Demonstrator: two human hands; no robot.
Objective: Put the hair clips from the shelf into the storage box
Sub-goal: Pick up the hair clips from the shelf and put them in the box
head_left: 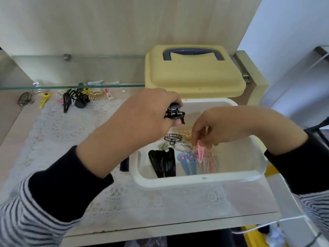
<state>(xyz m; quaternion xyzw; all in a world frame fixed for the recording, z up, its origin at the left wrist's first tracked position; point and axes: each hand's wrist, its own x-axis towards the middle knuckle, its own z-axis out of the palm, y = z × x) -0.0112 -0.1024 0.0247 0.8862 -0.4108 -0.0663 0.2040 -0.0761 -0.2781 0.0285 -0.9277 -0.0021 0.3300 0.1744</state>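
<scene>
Far left of my fingers, loose hair clips (76, 98) lie on the shelf (10, 125). My left hand (151, 109) curls tightly round a black claw clip (175, 113). My right hand (211, 129) pinches a pink snap clip (200, 152), which hangs below my fingertips (195, 141) inside the white storage box (195, 181).

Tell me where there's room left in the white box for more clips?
The right side of the storage box is bare, between the pink clips and the right wall. The back strip by the yellow lid looks free too. It is crowded at the front left: black clips, blue clips and metal ones lie packed together.
</scene>
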